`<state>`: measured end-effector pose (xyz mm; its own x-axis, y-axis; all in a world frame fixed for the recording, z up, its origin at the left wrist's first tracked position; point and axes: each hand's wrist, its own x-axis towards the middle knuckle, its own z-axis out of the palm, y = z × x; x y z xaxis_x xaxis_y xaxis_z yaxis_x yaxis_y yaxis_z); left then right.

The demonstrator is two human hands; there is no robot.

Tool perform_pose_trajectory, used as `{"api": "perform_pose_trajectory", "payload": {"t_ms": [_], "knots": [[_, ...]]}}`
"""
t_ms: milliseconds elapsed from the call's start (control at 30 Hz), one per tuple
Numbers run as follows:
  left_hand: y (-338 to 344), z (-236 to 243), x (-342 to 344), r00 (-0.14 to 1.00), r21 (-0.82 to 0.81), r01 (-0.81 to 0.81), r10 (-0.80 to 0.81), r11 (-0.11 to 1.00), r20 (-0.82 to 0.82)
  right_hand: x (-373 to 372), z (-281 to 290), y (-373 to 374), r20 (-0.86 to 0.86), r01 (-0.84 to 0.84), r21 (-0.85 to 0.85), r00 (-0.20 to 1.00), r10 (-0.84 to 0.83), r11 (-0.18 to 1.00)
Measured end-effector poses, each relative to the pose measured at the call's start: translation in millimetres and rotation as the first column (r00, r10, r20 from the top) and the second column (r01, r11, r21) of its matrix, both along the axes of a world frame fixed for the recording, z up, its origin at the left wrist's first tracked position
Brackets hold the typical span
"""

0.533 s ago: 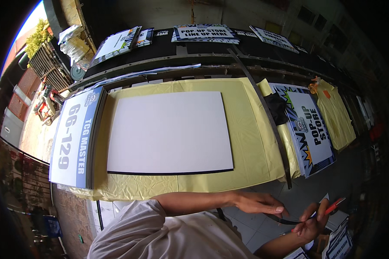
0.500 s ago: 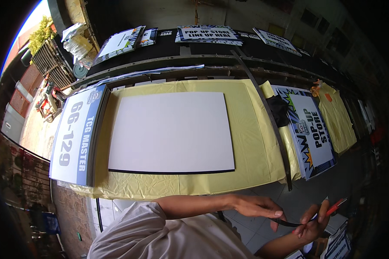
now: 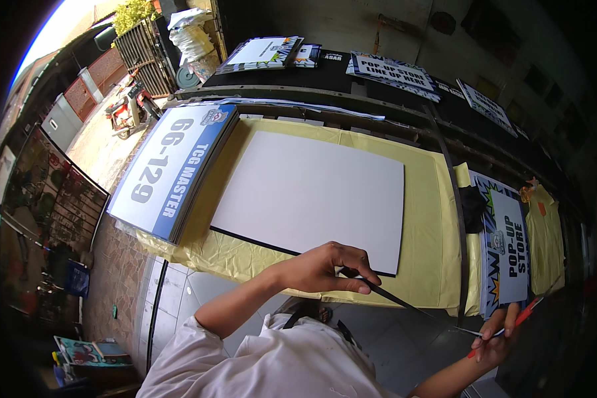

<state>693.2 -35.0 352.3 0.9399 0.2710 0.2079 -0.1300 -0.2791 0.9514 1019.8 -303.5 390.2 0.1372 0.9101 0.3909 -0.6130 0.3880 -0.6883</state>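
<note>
My left hand (image 3: 325,268) pinches a narrow black strip (image 3: 404,302) over the near edge of the yellow-covered table (image 3: 428,232). The strip runs down toward my right hand (image 3: 494,335), low at the right, which grips a slender red and silver tool (image 3: 530,307); I cannot make out its exact kind. Beyond my left hand a blank white board (image 3: 308,192) with a dark lower edge lies on the yellow covering. A thick stack of printed white and blue signs (image 3: 166,169) sits at the left end, and another printed sign stack (image 3: 507,239) at the right.
Printed board stacks (image 3: 391,73) lie on a black surface behind the table. A long dark bar (image 3: 444,159) crosses the table's right part, beside a black cloth (image 3: 472,205). A red motorbike (image 3: 129,113) stands outside at left; colourful items (image 3: 93,351) sit at lower left.
The view has turned, shifting the table right in the frame. My left hand has moved up and away from my right hand toward the white board, drawing out more of the black strip between them.
</note>
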Motion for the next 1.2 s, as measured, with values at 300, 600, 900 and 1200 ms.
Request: {"api": "perform_pose_trajectory", "payload": {"t_ms": [300,600,900,1200], "knots": [[56.4,5.9,-74.0,0.791,0.651,-0.585,0.517,0.484,0.326,-6.8,1.9,111.2,0.201,0.096,-0.219,0.978,-0.052,0.971],[124.1,-2.9,-124.9,0.721,0.749,-0.625,0.529,0.219,0.447,-63.0,15.3,224.9,0.679,0.492,-0.330,0.717,-0.159,0.806],[188.7,-9.1,-163.9,0.868,0.241,-0.476,0.496,0.846,-0.027,-87.6,20.0,308.0,0.882,0.613,-0.258,0.465,-0.078,0.747],[296.4,-8.3,-200.1,0.879,-0.153,-0.452,0.410,0.879,-0.244,-62.2,4.8,404.6,0.839,0.606,-0.389,0.544,-0.004,0.694]]}}
